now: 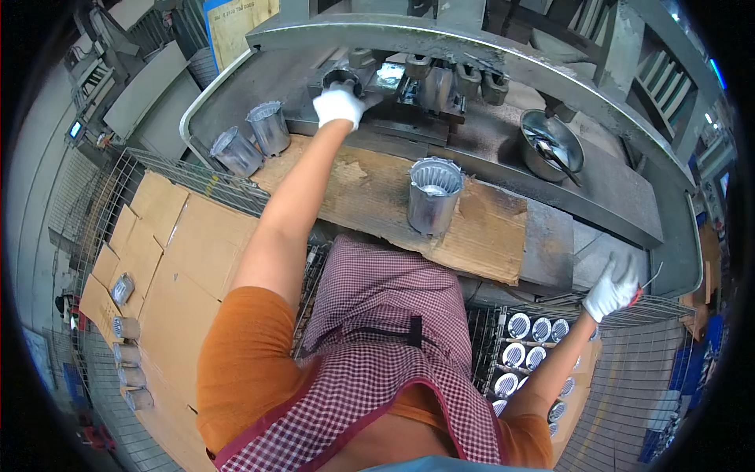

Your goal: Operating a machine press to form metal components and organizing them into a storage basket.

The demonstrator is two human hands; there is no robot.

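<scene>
My left hand (340, 108), in a white glove, reaches to the machine and grips a round, dark-mouthed metal housing (344, 77) at its near rim. Its fingertips are partly hidden there. Far to the right, my right hand (613, 288), also gloved, has its fingers stretched apart and holds nothing visible. It is above the edge of a wire basket (653, 308), beside a small red piece (635, 296). A ribbed silver cylindrical housing (432, 206) stands upright on a cardboard sheet (354, 197) in front of me. Two similar housings, one (269, 128) upright and one (236, 153) tilted, are at the left.
A metal bowl (543, 169) with a dark-handled tool inside rests on the machine bed at right. Overhead runs a curved metal guard bar (377, 27). Several housings (128, 354) lie on cardboard at lower left. The right basket holds rows of round parts (515, 354).
</scene>
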